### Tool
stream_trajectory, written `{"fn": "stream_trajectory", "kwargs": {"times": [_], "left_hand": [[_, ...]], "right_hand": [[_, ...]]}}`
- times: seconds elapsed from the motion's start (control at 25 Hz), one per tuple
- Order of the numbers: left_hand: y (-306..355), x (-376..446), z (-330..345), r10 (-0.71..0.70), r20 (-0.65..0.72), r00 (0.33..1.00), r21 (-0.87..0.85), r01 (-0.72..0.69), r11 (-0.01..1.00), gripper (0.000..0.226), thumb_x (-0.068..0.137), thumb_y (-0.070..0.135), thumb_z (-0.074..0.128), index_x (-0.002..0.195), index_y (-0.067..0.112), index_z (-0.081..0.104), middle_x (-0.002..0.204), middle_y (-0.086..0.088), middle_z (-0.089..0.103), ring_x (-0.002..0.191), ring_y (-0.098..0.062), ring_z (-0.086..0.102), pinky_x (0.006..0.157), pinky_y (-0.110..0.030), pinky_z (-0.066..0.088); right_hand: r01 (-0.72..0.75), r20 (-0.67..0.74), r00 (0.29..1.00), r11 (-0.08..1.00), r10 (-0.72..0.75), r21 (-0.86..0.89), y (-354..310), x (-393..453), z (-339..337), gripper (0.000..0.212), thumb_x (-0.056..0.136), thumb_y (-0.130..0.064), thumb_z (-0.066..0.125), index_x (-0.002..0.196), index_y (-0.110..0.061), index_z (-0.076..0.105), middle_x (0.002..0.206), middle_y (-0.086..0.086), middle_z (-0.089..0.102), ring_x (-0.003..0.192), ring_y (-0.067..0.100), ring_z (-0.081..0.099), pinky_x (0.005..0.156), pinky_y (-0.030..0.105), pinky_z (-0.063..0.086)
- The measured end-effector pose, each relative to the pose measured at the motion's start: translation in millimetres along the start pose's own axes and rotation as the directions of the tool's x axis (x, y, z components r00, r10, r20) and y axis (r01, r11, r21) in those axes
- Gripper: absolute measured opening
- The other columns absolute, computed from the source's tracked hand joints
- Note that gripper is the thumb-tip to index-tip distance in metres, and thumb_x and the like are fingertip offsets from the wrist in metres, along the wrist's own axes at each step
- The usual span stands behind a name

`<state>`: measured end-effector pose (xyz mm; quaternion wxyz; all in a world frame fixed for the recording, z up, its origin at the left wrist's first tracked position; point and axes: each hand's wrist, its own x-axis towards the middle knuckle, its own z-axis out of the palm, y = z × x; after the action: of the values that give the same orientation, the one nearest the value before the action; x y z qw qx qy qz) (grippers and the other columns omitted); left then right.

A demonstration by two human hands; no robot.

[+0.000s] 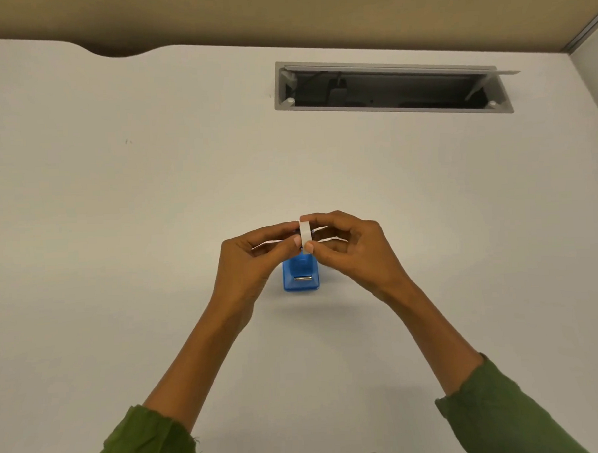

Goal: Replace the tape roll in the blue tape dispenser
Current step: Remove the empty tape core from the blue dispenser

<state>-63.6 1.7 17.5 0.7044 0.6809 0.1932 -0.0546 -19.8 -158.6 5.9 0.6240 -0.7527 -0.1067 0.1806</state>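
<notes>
A blue tape dispenser point(300, 276) stands on the white desk point(153, 215), its metal cutter facing me. Just above its far end, a white tape roll point(305, 233) is held edge-on between both hands. My left hand point(254, 259) pinches the roll's left side with thumb and fingers. My right hand point(350, 248) pinches its right side the same way. The dispenser's far part, where the roll sits, is hidden behind my fingers. I cannot tell if the roll touches the dispenser.
An open grey cable hatch point(392, 87) is set into the desk at the back right. A curved cut-out point(118, 52) notches the desk's far edge. A beige partition point(281, 11) rises behind the desk.
</notes>
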Motion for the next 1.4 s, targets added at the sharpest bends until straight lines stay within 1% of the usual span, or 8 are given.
{"fn": "stream_trajectory", "kwargs": {"times": [0.2, 0.4, 0.56, 0.72, 0.8, 1.0, 1.2, 1.4], "left_hand": [[2.1, 4.0, 6.3, -0.06, -0.056, 0.997, -0.038, 0.058, 0.998, 0.024, 0.071, 0.019, 0.074, 0.095, 0.019, 0.072, 0.095, -0.002, 0.075, 0.089, -0.012, 0.069, 0.097, -0.039, 0.048], [-2.2, 9.9, 7.7, -0.114, -0.022, 0.993, -0.091, 0.112, 0.99, 0.018, 0.07, 0.022, 0.073, 0.089, 0.021, 0.074, 0.088, -0.001, 0.076, 0.09, -0.019, 0.07, 0.097, -0.043, 0.048], [-7.8, 14.9, 5.7, -0.146, 0.012, 0.989, -0.152, 0.146, 0.978, 0.017, 0.074, 0.023, 0.069, 0.09, 0.018, 0.073, 0.084, 0.001, 0.077, 0.084, -0.016, 0.072, 0.085, -0.031, 0.055], [-8.6, 16.1, -0.2, -0.222, -0.017, 0.975, -0.347, 0.202, 0.916, 0.011, 0.075, 0.015, 0.069, 0.084, 0.012, 0.074, 0.085, -0.001, 0.077, 0.083, -0.015, 0.072, 0.072, -0.02, 0.057], [-9.4, 14.1, -2.5, -0.253, -0.028, 0.967, -0.382, 0.223, 0.897, 0.008, 0.074, 0.013, 0.07, 0.081, 0.013, 0.074, 0.083, 0.0, 0.077, 0.082, -0.015, 0.072, 0.067, -0.018, 0.056], [-8.4, 9.4, -2.7, -0.254, 0.039, 0.966, -0.364, 0.25, 0.897, 0.017, 0.068, 0.022, 0.072, 0.085, 0.019, 0.074, 0.085, 0.001, 0.076, 0.082, -0.017, 0.072, 0.065, -0.022, 0.057], [-6.1, 8.9, -4.4, -0.224, 0.062, 0.972, -0.327, 0.232, 0.916, 0.025, 0.063, 0.03, 0.071, 0.088, 0.023, 0.074, 0.086, 0.002, 0.076, 0.08, -0.019, 0.072, 0.062, -0.023, 0.056], [-7.3, 8.3, -5.8, -0.189, 0.056, 0.98, -0.31, 0.197, 0.93, 0.026, 0.064, 0.029, 0.071, 0.089, 0.022, 0.073, 0.088, 0.002, 0.076, 0.083, -0.02, 0.071, 0.066, -0.023, 0.057]], "right_hand": [[0.015, 0.009, 1.0, 0.998, -0.015, 0.064, -2.8, -2.7, -2.0, 0.033, 0.078, -0.005, 0.07, 0.107, -0.021, 0.066, 0.107, 0.005, 0.068, 0.094, 0.017, 0.068, 0.082, 0.024, 0.057], [0.046, -0.003, 0.999, 0.997, -0.046, 0.059, -2.7, -3.9, -3.4, 0.035, 0.076, -0.001, 0.07, 0.106, -0.019, 0.066, 0.105, 0.004, 0.066, 0.093, 0.018, 0.067, 0.082, 0.025, 0.057], [0.109, 0.027, 0.994, 0.994, -0.109, 0.021, -2.1, -1.4, -4.9, 0.038, 0.075, 0.001, 0.07, 0.111, -0.011, 0.064, 0.109, 0.008, 0.063, 0.097, 0.022, 0.064, 0.088, 0.029, 0.055], [0.123, 0.009, 0.992, 0.989, -0.124, 0.084, -2.5, 9.0, -9.3, 0.04, 0.076, 0.002, 0.067, 0.114, -0.012, 0.063, 0.116, 0.006, 0.059, 0.104, 0.016, 0.061, 0.092, 0.025, 0.051], [0.122, -0.041, 0.992, 0.992, -0.122, 0.017, -1.2, 22.3, -12.6, 0.042, 0.078, 0.001, 0.067, 0.117, -0.013, 0.062, 0.119, 0.007, 0.058, 0.104, 0.012, 0.061, 0.093, 0.023, 0.051], [0.05, -0.105, 0.991, 0.953, -0.085, -0.299, 14.0, 64.1, -5.6, 0.054, 0.076, -0.008, 0.071, 0.127, -0.015, 0.054, 0.116, 0.004, 0.065, 0.1, 0.013, 0.061, 0.093, 0.023, 0.05], [0.008, -0.121, 0.991, 0.907, -0.065, -0.42, 35.1, 90.9, 2.4, 0.055, 0.078, -0.008, 0.069, 0.13, -0.011, 0.051, 0.118, 0.008, 0.065, 0.108, 0.023, 0.059, 0.097, 0.033, 0.047], [-0.014, -0.102, 0.994, 0.873, -0.041, -0.487, 47.5, 98.0, 4.1, 0.056, 0.079, -0.005, 0.064, 0.132, -0.014, 0.049, 0.122, 0.006, 0.063, 0.115, 0.024, 0.054, 0.102, 0.035, 0.043]]}}
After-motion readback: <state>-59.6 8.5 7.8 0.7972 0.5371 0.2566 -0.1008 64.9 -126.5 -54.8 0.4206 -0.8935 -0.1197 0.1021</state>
